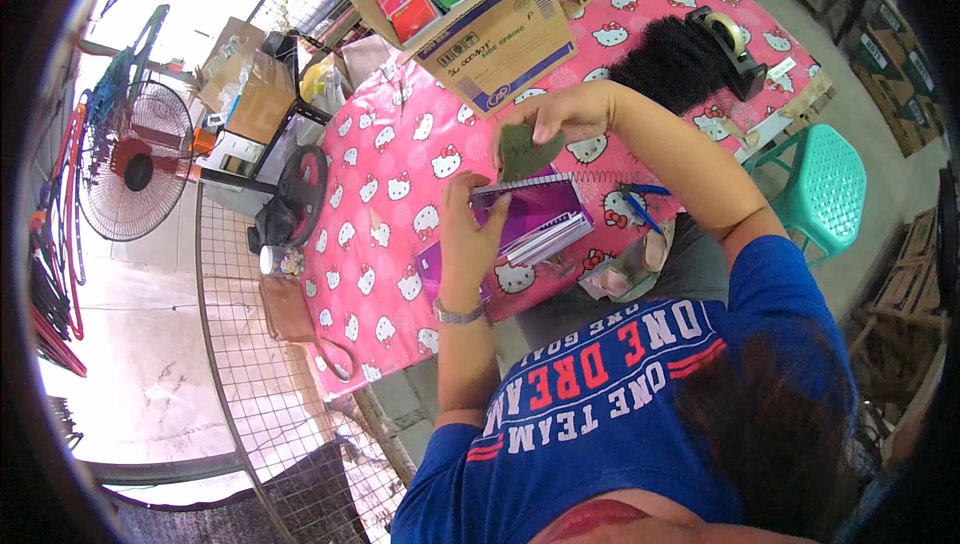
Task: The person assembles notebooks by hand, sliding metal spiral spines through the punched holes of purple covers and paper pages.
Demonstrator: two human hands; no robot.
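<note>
A purple notebook lies near the table's front edge, its punched top edge facing away from me. My left hand grips its left side, thumb on the cover and fingers at the edge. Between the fingers of my right hand is a dark green pad, held just above the punched edge. A thin wire coil runs out from the right end of that edge. Several white-edged booklets lie on the near part of the notebook. Blue-handled pliers rest to the right.
An open carton with colourful packs stands at the far side of the pink patterned tablecloth. Beyond my right arm are a black bristly heap and a tape dispenser. A green stool stands right, a fan left.
</note>
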